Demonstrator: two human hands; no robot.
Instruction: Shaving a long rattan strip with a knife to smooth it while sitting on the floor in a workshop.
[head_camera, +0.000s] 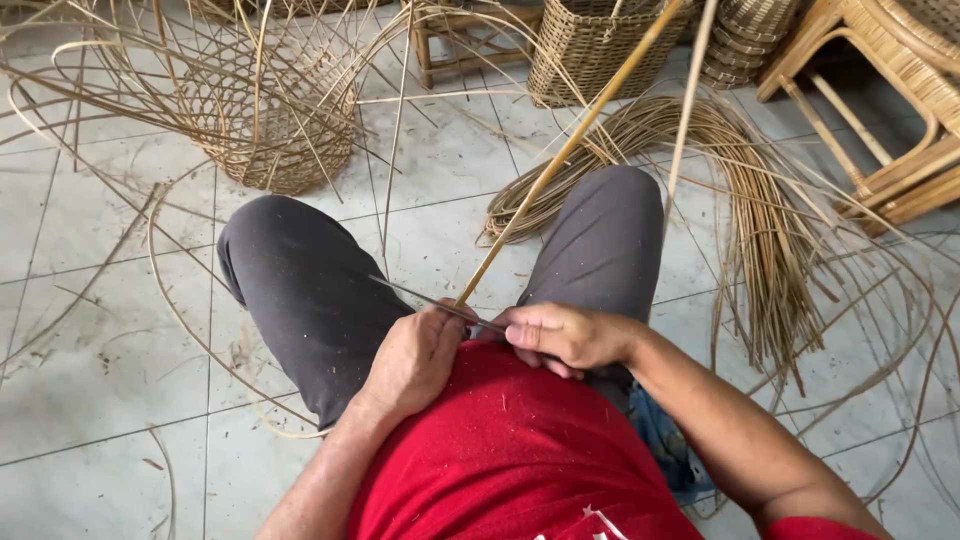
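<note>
I sit with both knees up, in grey trousers and a red shirt. My left hand (415, 358) is closed around the near end of a long rattan cane (570, 148) that slants up and away to the top right. My right hand (565, 335) grips a thin dark knife blade (425, 297), whose tip points left across the cane just above my left hand. Both hands meet in my lap, almost touching. A second thin cane (690, 100) rises steeply beside my right knee.
A half-woven open basket frame (270, 110) with loose spokes stands at the far left. A finished woven basket (590, 45) and stacked baskets (745, 40) stand at the back. A bundle of rattan strips (770, 220) lies right, by a rattan chair (890, 110). Tiled floor (90, 330).
</note>
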